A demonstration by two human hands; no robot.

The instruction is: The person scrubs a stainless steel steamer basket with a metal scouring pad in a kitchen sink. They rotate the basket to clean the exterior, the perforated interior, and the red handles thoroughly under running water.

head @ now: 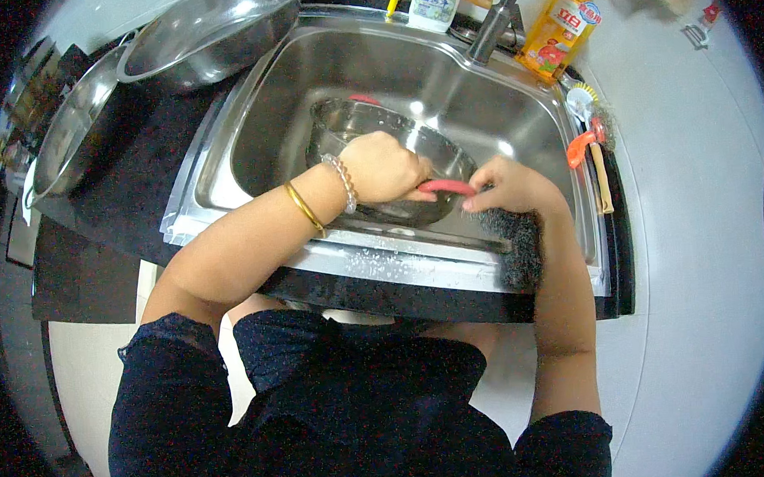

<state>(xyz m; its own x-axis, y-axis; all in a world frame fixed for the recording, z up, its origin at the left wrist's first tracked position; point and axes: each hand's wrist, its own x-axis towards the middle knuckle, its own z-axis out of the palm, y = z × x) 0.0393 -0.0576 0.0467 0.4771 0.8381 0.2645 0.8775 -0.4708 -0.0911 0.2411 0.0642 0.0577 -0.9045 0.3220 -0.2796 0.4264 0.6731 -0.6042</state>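
A shiny metal pot (383, 120) stands tilted in the stainless steel sink (504, 102). It appears to have red handles, one at its far rim and one near me. My left hand (382, 168), with a beaded bracelet and a gold bangle above it, reaches over the pot. Its thumb and fingers close on the left end of the near red handle (447, 187). At that handle's right end, the thumb and fingertips of my right hand (511, 185) pinch it. Below my right hand is a dark, speckled, mesh-like patch (520, 245); what it is cannot be told.
Two large steel basins (211, 60) lean at the left. Behind the sink are a faucet (497, 25), a white cleaner bottle (432, 6) and an orange dish-soap bottle (555, 36). A dish brush (580, 99) and an orange-handled scrubber (581, 148) lie at the right. Water drops dot the front rim.
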